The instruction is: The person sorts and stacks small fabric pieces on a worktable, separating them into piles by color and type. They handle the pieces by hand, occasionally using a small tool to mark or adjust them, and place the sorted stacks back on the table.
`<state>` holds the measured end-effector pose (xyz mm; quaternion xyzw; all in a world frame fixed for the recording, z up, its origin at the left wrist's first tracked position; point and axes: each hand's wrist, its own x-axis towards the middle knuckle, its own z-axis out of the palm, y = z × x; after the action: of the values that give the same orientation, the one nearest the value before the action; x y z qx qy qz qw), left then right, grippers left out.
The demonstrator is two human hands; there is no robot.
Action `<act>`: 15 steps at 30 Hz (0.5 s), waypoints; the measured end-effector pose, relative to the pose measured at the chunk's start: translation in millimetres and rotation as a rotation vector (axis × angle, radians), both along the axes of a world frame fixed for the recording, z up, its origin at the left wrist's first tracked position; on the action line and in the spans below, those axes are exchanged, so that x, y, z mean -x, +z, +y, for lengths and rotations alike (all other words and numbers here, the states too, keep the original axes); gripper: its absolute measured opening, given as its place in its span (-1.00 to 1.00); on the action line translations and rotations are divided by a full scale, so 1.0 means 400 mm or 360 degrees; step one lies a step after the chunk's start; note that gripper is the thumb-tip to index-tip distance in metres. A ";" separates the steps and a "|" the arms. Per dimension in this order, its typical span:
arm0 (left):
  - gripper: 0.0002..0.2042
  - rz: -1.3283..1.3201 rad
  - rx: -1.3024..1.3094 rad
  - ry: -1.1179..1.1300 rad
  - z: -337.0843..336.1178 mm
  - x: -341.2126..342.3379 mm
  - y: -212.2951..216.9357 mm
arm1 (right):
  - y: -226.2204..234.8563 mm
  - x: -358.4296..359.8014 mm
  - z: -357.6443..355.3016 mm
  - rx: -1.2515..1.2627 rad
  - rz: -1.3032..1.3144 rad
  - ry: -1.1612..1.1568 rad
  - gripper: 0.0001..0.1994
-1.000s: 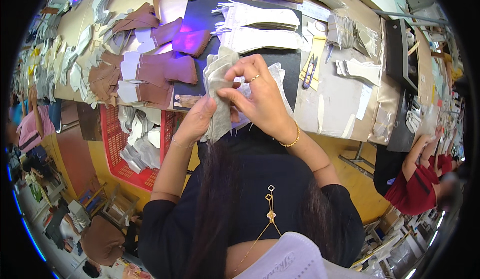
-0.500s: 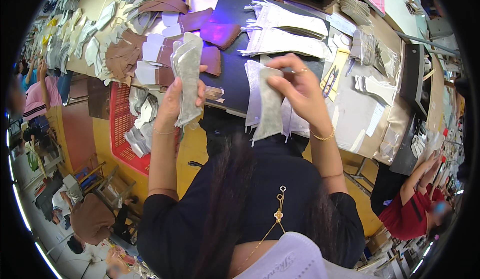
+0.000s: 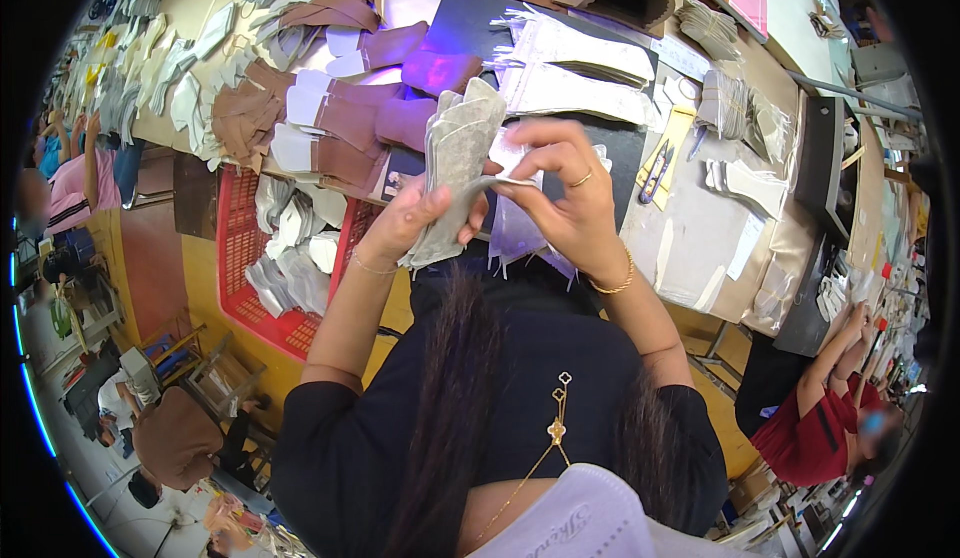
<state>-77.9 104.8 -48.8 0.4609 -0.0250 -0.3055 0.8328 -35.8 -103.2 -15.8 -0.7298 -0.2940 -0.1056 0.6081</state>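
Observation:
My left hand (image 3: 405, 223) is closed around a fanned stack of grey shaped fabric pieces (image 3: 460, 153), held upright above the table's near edge. At the stack's right side, my right hand (image 3: 572, 203) pinches the edge of a grey piece between thumb and fingers and bends it outward. Whether that piece is still part of the stack I cannot tell. Behind my right hand, lilac pieces (image 3: 515, 236) hang over the edge of a black board (image 3: 462, 23). White pieces with frayed thread ends (image 3: 575, 88) lie farther back on the board.
Brown pieces with pale ends (image 3: 340, 108) lie to the left. Below them stands a red basket (image 3: 232, 278) holding grey and white pieces. A utility knife (image 3: 656, 173), tied bundles (image 3: 725, 103) and loose white pieces (image 3: 750, 186) are on the right. Other people sit at both sides.
My left hand has moved right with the stack. My right hand, which held a single grey piece apart, is now at the stack's side, bending a piece.

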 end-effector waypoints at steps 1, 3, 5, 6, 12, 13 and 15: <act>-0.30 0.0024 -0.0014 0.0017 -0.002 0.001 0.001 | 0.000 0.003 -0.003 0.0016 0.0124 0.0087 -0.79; -0.26 0.0007 -0.0043 0.0006 -0.009 0.000 0.001 | -0.001 0.004 -0.008 -0.0110 0.0257 0.0196 -0.78; -0.23 -0.0061 -0.0094 -0.0050 -0.016 -0.002 0.001 | 0.000 0.000 -0.007 0.0154 0.0007 -0.0062 -0.77; -0.20 -0.0084 -0.0074 -0.0055 -0.020 -0.001 0.002 | 0.001 -0.003 -0.003 0.0258 -0.0126 -0.0133 -0.78; -0.22 0.0115 0.0043 0.0155 -0.021 -0.001 -0.006 | 0.037 0.031 -0.018 -0.0101 0.0216 0.0173 -0.77; -0.26 0.0140 -0.0067 0.0283 -0.013 -0.006 -0.010 | 0.050 0.048 -0.037 -0.0180 0.0431 0.0358 -0.78; -0.33 0.0212 0.0156 0.0401 0.013 -0.023 -0.020 | 0.077 0.083 -0.078 -0.0527 0.0594 0.0450 -0.78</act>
<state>-68.5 110.2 -56.9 0.3980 0.0735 -0.2270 0.8858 -69.0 -134.5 15.0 -0.5791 -0.2545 0.0698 0.7713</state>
